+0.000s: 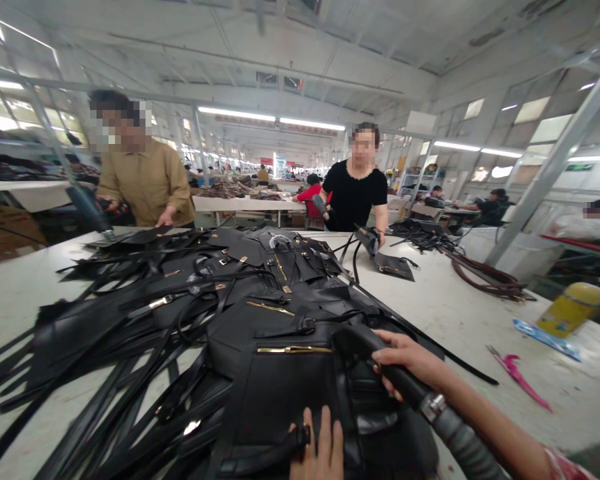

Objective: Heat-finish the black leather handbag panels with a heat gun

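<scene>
My right hand point(405, 363) is wrapped around a black hose-fed nozzle point(363, 343). A grey ribbed hose point(463, 433) is clamped to its rear end with a metal band. The nozzle's front reaches over a black bag point(290, 387) with a gold zipper point(295, 349). My left hand point(323, 443) lies on the lower part of this bag, its fingers stretched out and apart. A short black strap point(267, 453) with a small dark buckle touches or crosses the left fingers; I cannot tell which.
Black bag pieces point(190, 293) with straps and gold fittings cover much of the white table point(480, 320). Pink-handled snips point(523, 380), a blue packet point(545, 339), a yellow bottle point(573, 310) and brown straps point(485, 277) lie rightward. Two co-workers stand across the table.
</scene>
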The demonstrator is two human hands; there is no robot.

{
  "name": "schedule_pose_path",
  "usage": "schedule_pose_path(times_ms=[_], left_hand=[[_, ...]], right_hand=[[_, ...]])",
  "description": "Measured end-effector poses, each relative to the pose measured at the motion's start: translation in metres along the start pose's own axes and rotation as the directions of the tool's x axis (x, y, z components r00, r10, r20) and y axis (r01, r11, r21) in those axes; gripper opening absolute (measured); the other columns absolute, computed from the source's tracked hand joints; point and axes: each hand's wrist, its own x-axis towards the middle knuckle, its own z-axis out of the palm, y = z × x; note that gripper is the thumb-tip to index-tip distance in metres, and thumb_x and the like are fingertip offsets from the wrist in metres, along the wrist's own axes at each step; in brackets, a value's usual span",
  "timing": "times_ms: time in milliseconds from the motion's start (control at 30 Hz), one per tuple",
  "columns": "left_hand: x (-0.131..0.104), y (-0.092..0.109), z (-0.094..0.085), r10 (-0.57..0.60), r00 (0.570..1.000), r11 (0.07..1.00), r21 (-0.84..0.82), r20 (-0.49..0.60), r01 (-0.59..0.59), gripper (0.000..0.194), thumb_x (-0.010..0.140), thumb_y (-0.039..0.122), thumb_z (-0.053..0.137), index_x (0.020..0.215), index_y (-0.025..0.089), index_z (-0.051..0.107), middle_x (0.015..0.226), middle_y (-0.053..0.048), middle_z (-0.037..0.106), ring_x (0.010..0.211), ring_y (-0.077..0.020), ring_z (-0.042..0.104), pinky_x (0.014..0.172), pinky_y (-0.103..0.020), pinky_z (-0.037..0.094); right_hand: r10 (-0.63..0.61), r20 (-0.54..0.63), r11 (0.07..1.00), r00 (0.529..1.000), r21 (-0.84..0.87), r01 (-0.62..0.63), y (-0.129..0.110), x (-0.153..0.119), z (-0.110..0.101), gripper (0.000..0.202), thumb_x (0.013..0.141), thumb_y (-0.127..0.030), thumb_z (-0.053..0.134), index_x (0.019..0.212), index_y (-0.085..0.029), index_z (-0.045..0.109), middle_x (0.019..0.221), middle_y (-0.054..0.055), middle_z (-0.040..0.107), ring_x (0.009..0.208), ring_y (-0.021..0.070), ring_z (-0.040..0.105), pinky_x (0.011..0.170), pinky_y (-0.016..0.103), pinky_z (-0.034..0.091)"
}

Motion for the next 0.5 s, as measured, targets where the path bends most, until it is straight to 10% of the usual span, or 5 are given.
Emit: schedule_pose_path(times_ms=[233,500], left_hand=[[-0.005,0.026,0.007,-0.120,0.972,0.993,-0.033,-0.201,0.115,0.019,0.065,0.020,0.065,0.083,0.028,0.063,0.093,0.000,0.069,0.085,-0.0319,0.062,0.080,-0.050,0.041],[-0.014,0.040,0.026,-0.187,0.900,0.977,-0.170,-0.393,0.129,0.006,0.067,0.023,0.063,0.072,0.026,0.060,0.080,-0.001,0.071,0.078,-0.0296,0.064,0.081,-0.053,0.037]], right_hand=[[-0.127,-0.091,0.990,0.988,-0.067,0.121,-0.009,0.035,0.024,0.074,0.068,-0.024,0.057,0.131,-0.020,0.019,0.056,-0.007,0.055,0.037,0.0106,0.054,0.032,0.018,0.045],[0.123,0.353,0.983,0.928,-0.170,-0.066,-0.035,0.068,0.104,0.070,0.060,-0.015,0.061,0.125,-0.016,0.036,0.058,0.000,0.062,0.038,0.0159,0.058,0.031,0.021,0.044]])
